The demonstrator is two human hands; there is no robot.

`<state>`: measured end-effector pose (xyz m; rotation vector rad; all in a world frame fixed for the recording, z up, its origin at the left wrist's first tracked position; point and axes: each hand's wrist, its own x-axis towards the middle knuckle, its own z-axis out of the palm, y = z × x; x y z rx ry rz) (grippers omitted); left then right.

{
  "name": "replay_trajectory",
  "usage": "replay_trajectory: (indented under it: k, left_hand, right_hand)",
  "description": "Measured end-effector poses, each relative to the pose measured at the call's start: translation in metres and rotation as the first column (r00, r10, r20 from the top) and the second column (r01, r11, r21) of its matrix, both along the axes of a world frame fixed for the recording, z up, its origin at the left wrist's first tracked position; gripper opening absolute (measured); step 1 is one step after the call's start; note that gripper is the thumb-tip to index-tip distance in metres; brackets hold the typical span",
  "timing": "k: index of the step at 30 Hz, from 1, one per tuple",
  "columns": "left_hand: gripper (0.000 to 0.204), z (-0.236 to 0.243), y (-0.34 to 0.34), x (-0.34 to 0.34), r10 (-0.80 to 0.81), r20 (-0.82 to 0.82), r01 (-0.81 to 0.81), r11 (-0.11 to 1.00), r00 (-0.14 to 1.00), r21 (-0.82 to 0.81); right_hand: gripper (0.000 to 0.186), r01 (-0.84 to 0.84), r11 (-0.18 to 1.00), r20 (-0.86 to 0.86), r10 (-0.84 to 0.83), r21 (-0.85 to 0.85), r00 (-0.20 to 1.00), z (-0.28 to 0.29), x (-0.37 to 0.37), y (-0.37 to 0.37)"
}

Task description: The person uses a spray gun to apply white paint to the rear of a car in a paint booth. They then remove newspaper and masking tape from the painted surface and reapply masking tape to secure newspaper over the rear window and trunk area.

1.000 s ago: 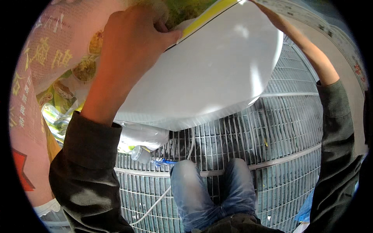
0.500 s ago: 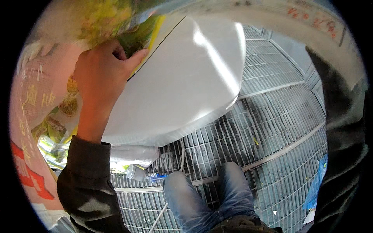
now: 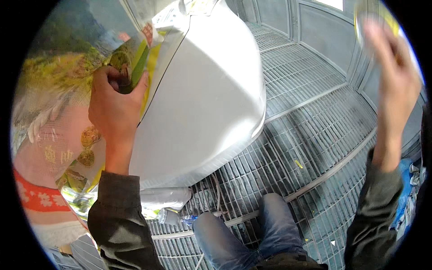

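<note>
A large curved white panel [image 3: 207, 99] fills the middle of the view. Its left side is wrapped in printed woven sheeting [image 3: 58, 135] in yellow, green, pink and red. My left hand [image 3: 114, 105] is closed on the green and yellow edge of that sheeting where it meets the panel. My right hand [image 3: 391, 63] is raised at the upper right, away from the panel and blurred by motion. Its fingertips are at a round yellowish thing [image 3: 372, 13]; whether it is gripped is unclear.
A grey metal grating floor [image 3: 306, 135] lies below, with grey booth walls [image 3: 324, 31] behind. A clear plastic bottle [image 3: 170, 217] and a white cord [image 3: 216, 198] lie on the grating under the panel. Blue items [image 3: 405, 198] sit at the right edge. My jeans-clad legs [image 3: 252, 234] are at the bottom.
My right hand has left the panel's far edge and risen to the upper right. The view has swung, and my left hand has stayed closed on the sheeting's edge.
</note>
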<state>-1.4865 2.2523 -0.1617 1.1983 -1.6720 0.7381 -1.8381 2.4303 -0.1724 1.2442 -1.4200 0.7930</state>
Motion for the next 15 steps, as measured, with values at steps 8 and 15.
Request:
replay_trajectory:
  k: [8, 15]
  left_hand:
    - [0.062, 0.026, -0.011, -0.039, -0.038, -0.117, 0.031, 0.998, 0.992, -0.062]
    - [0.069, 0.041, -0.021, -0.055, -0.047, -0.080, 0.041, 0.996, 0.996, -0.082]
  right_hand:
    - [0.014, -0.474, 0.875, 0.957, 0.040, 0.105, 0.286, -0.282, 0.074, 0.103]
    - [0.013, -0.703, 0.664, 0.959, -0.263, 0.256, 0.100, -0.341, 0.146, 0.168]
